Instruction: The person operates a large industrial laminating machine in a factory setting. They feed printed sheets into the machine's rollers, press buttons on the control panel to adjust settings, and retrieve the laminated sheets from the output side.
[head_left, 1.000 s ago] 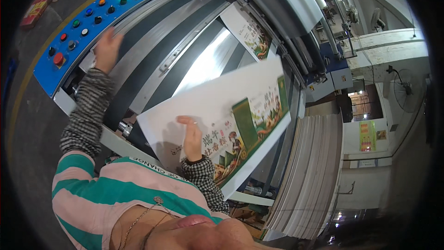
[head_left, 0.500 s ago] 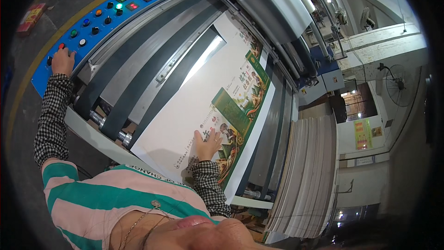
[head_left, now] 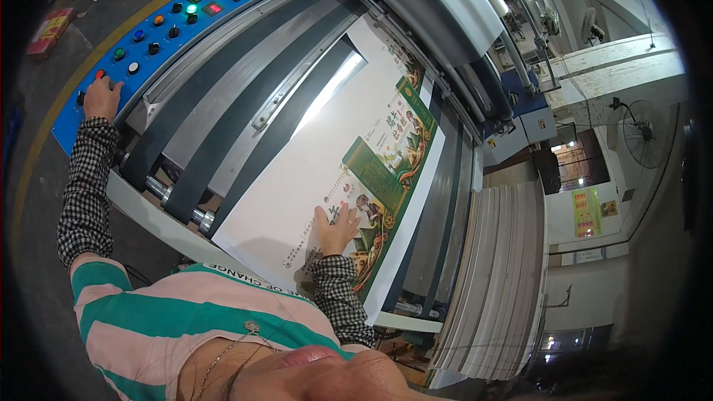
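I see my right hand [head_left: 336, 232] lying palm down on the near part of the printed sheet [head_left: 286, 189], released, fingers spread and gripping nothing. The sheet lies flat on the machine's dark belts [head_left: 197, 171], its near edge by the pale front rail [head_left: 160, 215]. Left of the sheet the belts lie exposed in a broad strip, giving me sideways room along that edge; right of it, past a white margin, a narrower strip shows. My left hand [head_left: 102, 98], well left of the sheet, is on the blue control panel [head_left: 137, 52], fingers bent; I cannot tell whether it presses a button. The sheet's far end runs close to a large pale roll [head_left: 449, 18]. Right of the sheet stands a stack of pale sheets [head_left: 490, 282]; farther off, a fan [head_left: 645, 131].
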### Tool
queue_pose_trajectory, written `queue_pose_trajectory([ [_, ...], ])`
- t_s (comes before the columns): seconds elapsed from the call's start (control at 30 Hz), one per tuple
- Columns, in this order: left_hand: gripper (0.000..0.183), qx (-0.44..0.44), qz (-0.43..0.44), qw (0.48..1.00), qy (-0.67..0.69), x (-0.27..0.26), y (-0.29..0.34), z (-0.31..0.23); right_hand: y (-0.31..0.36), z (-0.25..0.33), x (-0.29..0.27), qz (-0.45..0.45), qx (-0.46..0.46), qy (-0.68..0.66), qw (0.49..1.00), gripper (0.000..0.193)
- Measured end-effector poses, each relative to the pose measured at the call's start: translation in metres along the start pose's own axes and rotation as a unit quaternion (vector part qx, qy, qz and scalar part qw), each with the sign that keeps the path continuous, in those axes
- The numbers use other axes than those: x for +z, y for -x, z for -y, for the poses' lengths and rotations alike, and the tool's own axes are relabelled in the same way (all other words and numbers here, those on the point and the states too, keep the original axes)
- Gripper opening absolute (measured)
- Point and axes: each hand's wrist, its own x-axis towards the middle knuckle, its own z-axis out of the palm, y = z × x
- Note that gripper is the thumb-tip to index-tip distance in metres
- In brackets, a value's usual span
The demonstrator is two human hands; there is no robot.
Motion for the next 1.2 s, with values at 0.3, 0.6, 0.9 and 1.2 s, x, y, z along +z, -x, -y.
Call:
queue_pose_trajectory([
  [0.3,0.037,0.008,-0.037,0.999,0.003,0.0024,-0.0011,0.0028,-0.0006,-0.0007,0.0013,-0.009,-0.011,-0.008,1.000,0.085],
  [0.6,0.039,0.003,-0.027,1.000,-0.003,0.0005,-0.0003,0.0033,-0.0038,0.0005,0.0008,-0.012,-0.011,-0.013,1.000,0.085],
  [0.9,0.038,0.004,-0.007,1.000,-0.020,0.0002,-0.0005,0.0034,-0.0061,0.0024,-0.0016,-0.020,-0.017,-0.017,1.000,0.083],
  [1.2,0.033,0.005,-0.004,1.000,-0.008,-0.0043,0.0026,0.0010,-0.0084,0.0032,-0.0023,-0.003,-0.008,-0.004,1.000,0.085],
])
